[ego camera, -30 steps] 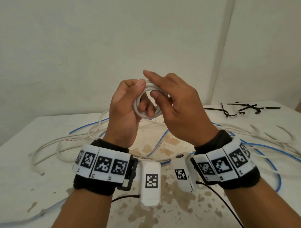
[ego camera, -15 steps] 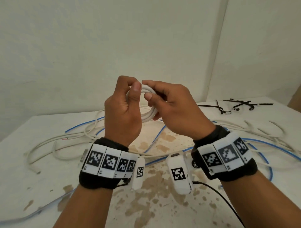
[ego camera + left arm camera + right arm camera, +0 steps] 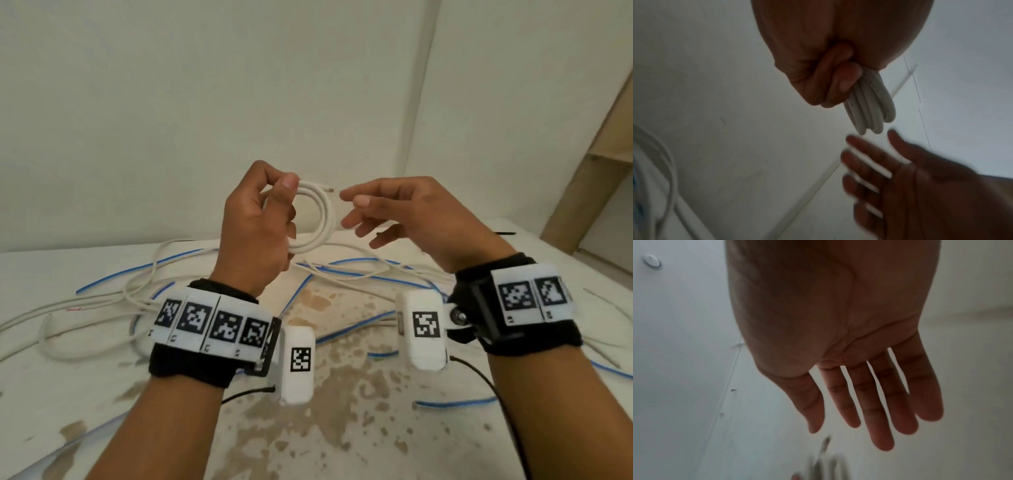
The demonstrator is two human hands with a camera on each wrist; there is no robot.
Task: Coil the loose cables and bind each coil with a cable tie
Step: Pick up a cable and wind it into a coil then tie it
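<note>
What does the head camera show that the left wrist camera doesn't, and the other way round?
Only the head view shows the stained table, the loose white and blue-striped cables lying on it, both marked wristbands, and the coil's round shape with its free end poking out at the top. Only the left wrist view shows the coil edge-on as several stacked turns, with curled fingers clamping them. Both show the left hand holding the white coil and the right hand open just beside it, not touching.

The head view is evenly lit and soft, with walls bowed towards the edges. Both wrist views are dim and grainy; the right hand [image 3: 920, 186] smears with blur, perhaps backlit.
</note>
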